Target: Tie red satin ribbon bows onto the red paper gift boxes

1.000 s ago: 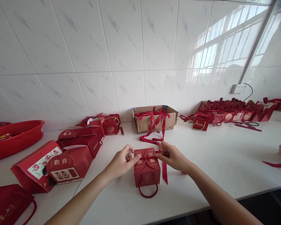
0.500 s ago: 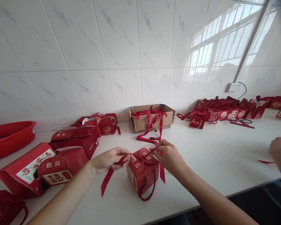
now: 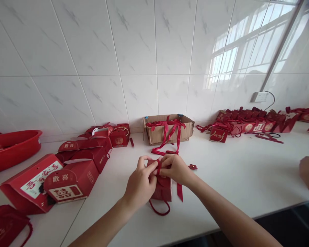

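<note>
Centrally, my two hands meet over one red gift box (image 3: 163, 189), which stands on one white table (image 3: 221, 192) directly in front of me. My left hand (image 3: 141, 180) is nearly closed, its thumb and forefinger brought together at the top of the box on one red ribbon (image 3: 159, 167); its remaining fingers are curled and partly hidden. My right hand (image 3: 173, 168) is likewise drawn in, its fingertips pinching the same ribbon just beside the left thumb. One ribbon tail (image 3: 180, 192) shows at the right of the box, and one dark red cord handle (image 3: 161, 213) loops out at its near side. Just beyond my right wrist lies one small red flower-shaped piece (image 3: 193, 167).

Behind, near the tiled wall (image 3: 136, 99), stands one open cardboard carton (image 3: 154, 138) with two blue patches at its rim; its ribbons are too tangled to count, and some droop over its front onto the table. One short red strip (image 3: 132, 142) lies left of the carton.

On the left are one red basin (image 3: 18, 154), partly in view, and at least six red boxes (image 3: 92, 154), two bearing white panels. On the right, further red boxes (image 3: 248, 127) overlap too closely for an exact count; one with a gold cord stands foremost. One white socket (image 3: 259, 97) is fixed above them. One hand of another person (image 3: 308, 168) enters at the right edge.
</note>
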`<state>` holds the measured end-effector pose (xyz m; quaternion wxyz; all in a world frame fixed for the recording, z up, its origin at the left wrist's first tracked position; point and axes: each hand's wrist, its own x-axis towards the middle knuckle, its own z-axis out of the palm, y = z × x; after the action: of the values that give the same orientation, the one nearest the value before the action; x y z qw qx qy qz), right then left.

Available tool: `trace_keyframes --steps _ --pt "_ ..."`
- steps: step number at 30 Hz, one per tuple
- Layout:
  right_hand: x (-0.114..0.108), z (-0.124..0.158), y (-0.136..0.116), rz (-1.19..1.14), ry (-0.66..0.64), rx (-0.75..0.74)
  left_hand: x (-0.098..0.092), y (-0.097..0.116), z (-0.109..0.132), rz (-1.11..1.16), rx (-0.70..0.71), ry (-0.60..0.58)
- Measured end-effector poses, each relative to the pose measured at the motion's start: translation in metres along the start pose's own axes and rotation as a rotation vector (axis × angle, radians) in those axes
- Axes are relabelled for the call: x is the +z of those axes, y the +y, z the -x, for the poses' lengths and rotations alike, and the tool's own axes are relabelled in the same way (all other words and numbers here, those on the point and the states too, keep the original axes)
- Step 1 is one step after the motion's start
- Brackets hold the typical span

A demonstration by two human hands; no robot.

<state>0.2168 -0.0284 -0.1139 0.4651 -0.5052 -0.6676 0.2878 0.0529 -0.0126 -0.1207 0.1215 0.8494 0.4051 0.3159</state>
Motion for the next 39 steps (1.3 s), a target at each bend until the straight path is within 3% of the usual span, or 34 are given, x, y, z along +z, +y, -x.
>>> trace_keyframes --steps 7,11,17,26,34,39 --pt "-0.005 -0.009 0.001 -0.073 -0.195 0.142 -0.003 -0.002 -0.001 0.174 0.100 -0.065" --pt "-0.004 -0.010 0.006 -0.010 -0.119 0.126 -0.010 0.002 -0.002 0.269 0.097 -0.139" --pt "-0.001 -0.007 0.007 -0.017 -0.059 0.086 -0.008 -0.002 -0.006 0.317 0.022 -0.126" --pt "0.001 -0.003 0.004 0.040 0.081 0.023 -0.015 -0.007 -0.012 0.429 -0.079 -0.238" --pt "-0.006 0.010 0.025 0.138 0.207 -0.155 -0.042 -0.022 -0.011 1.145 -0.536 -0.334" --pt "-0.010 0.021 0.028 0.249 0.246 -0.294 -0.049 -0.037 0.003 1.306 -0.819 -0.489"
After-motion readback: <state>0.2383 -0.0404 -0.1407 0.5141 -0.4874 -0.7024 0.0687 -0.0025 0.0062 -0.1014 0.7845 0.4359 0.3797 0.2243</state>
